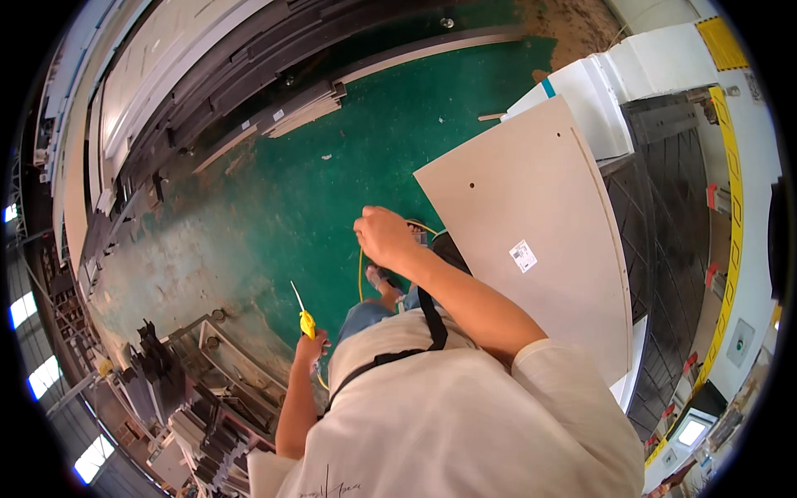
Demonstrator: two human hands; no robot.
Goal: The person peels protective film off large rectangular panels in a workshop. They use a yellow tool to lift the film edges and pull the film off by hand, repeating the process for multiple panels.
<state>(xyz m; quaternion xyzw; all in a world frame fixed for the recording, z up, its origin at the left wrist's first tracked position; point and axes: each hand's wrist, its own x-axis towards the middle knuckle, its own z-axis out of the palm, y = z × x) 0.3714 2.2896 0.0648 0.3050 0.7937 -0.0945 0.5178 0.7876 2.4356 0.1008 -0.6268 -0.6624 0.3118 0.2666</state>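
In my left hand (312, 347) is a yellow air blow gun (308, 324) with a thin pale nozzle that points up and away from me. My right hand (385, 236) is closed in front of my body. A thin yellow air hose (360, 278) meets it on both sides, and the fingers appear wrapped round it; the palm side is hidden. To the right of that forearm lies a large beige panel (531, 195) with a curved edge, two small dark holes and a white label (523, 256).
Dark and pale boards (241, 62) are stacked along the far left, beside the green floor (374, 124). Metal frames and offcuts (224, 365) stand at the near left. On the right, a white machine (730, 290) with yellow edging borders a dark bed (664, 224).
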